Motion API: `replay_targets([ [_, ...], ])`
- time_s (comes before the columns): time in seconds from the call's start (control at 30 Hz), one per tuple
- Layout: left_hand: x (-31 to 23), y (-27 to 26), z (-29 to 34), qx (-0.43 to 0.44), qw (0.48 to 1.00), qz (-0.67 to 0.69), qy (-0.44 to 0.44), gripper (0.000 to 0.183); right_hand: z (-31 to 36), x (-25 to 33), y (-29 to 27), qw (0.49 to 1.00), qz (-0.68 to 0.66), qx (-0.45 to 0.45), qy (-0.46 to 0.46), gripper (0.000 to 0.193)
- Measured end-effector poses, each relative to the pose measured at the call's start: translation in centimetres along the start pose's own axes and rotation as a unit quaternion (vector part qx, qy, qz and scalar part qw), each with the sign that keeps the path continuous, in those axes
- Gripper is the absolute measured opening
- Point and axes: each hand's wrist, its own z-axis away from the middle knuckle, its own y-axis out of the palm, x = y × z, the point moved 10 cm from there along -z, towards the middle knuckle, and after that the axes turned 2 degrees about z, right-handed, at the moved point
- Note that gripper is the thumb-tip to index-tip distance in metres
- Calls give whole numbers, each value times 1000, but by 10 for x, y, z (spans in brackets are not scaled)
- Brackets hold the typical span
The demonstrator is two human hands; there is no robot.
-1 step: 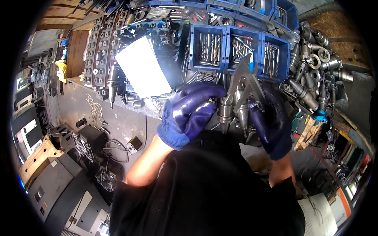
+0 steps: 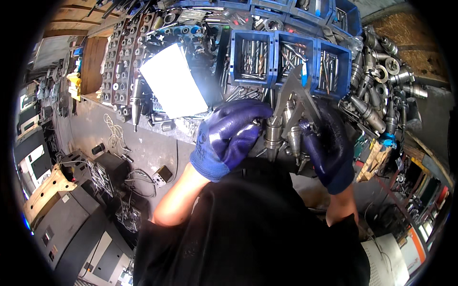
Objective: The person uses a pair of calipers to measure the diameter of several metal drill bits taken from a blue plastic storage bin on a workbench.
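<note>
A dark grey caliper (image 2: 301, 90), its pointed jaws spread upward, is gripped by my right hand (image 2: 329, 148) in a purple-coated glove. My left hand (image 2: 234, 131), gloved the same way, is closed with its fingers curled toward the caliper. A shiny metal bit shows at its fingertips, too small to make out. Between the hands, at the near bench edge, stand tapered metal tool holders (image 2: 273, 136), partly behind the caliper jaws. Just beyond are blue bins (image 2: 272, 62) of drill bits and cutters.
White paper (image 2: 174, 83) lies on tooling left of the bins. Racks of round collets (image 2: 125, 62) stand farther left. Many tool holders (image 2: 369, 112) are heaped at the right. Below the bench at left, cables and a small box (image 2: 162, 175) lie near grey machines.
</note>
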Motion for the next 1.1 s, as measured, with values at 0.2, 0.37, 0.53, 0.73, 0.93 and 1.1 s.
replay_targets([
  [0.2,5,-4,18,8,1000,-2,-24,37,1,28,3,995,77,19,-68,55],
  [0.37,1,-6,18,28,1000,-8,-9,41,-3,47,3,974,183,12,-133,53],
  [0.53,-3,-8,20,27,999,-34,-1,44,-6,57,2,966,209,12,-151,54],
  [0.73,-6,-6,18,31,999,-25,6,41,-6,60,-2,964,217,18,-154,55],
  [0.93,-6,-1,17,51,998,-21,-13,40,-5,67,-10,967,210,30,-144,54],
  [1.1,-3,-1,19,40,999,-7,-33,37,-4,69,-16,976,175,10,-131,53],
])
